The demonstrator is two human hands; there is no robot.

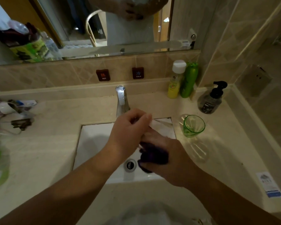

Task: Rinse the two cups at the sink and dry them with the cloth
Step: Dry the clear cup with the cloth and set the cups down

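Purple and see-through, the purple cup (152, 155) is held over the sink (94, 138), close to the drain (130, 165). The right hand (170, 161) has its fingers curled round the cup from the side. The left hand (128, 130) is just above it, and its fingers pinch a white cloth (161, 129) that hangs down to the cup's top. It looks like the drying step for this cup. The cup looks like thin plastic or glass, so it is likely light and stiff, and slippery if it is wet. A good place to hold it is round the middle, while the soft cloth goes over the rim and inside. The green cup (193, 126) stands upright on the bench (39, 151), just right of the sink. I cannot tell if it is dry. The tap (122, 99) is behind the hands, and I see no water coming out. Three bottles (188, 80) stand in the far right corner.
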